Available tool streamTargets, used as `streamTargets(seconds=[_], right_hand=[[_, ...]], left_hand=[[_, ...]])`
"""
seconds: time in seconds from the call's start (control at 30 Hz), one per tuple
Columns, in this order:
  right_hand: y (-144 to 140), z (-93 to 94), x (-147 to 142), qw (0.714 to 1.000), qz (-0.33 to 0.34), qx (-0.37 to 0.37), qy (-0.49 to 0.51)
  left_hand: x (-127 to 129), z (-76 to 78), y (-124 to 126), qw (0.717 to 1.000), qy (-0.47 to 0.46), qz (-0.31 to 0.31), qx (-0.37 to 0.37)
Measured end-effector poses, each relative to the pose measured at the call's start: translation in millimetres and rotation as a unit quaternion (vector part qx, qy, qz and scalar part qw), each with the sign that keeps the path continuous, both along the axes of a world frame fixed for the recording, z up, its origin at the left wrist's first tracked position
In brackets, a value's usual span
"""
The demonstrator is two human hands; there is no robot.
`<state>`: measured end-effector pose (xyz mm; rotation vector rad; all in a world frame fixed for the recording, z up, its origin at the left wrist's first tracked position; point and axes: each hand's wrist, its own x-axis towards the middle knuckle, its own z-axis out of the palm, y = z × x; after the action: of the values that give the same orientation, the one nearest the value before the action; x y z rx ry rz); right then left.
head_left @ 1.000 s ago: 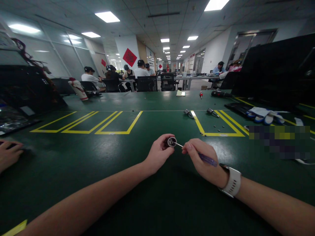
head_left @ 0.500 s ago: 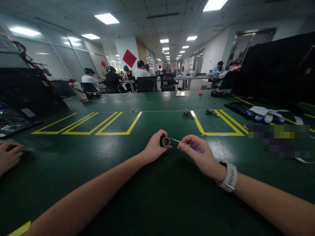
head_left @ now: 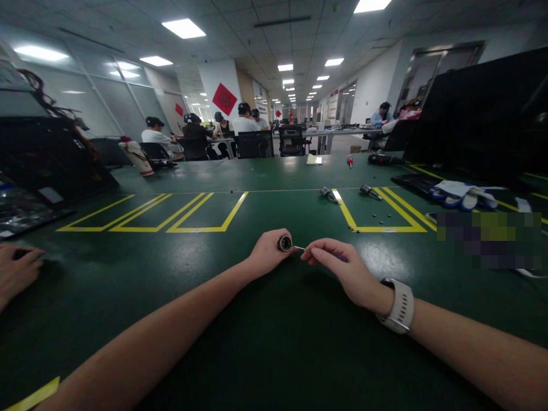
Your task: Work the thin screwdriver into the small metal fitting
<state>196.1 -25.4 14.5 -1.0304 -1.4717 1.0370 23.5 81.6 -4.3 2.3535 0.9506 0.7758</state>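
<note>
Green and wide, the bench (head_left: 274, 354) stretches out before me, marked with yellow tape (head_left: 194, 230). Over it my left hand (head_left: 266, 254) curls around a dark cylindrical part (head_left: 285, 243), its round open end toward me, while my right hand (head_left: 336, 264), just beside it, pinches a thin-shafted tool (head_left: 298, 248) that points at the part; I cannot tell whether they touch. Small dark pieces (head_left: 382, 222) lie farther off to the right.

Left hand (head_left: 268, 254) and right hand (head_left: 342, 264) have shifted leftward.
</note>
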Motion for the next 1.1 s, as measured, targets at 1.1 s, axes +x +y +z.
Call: streamTargets(seconds=[1.1], right_hand=[[-1, -8.3, -4, 0.968, 0.013, -0.123, 0.217]], left_hand=[[0, 3.8, -13, 0.994, 0.01, 0.002, 0.109]])
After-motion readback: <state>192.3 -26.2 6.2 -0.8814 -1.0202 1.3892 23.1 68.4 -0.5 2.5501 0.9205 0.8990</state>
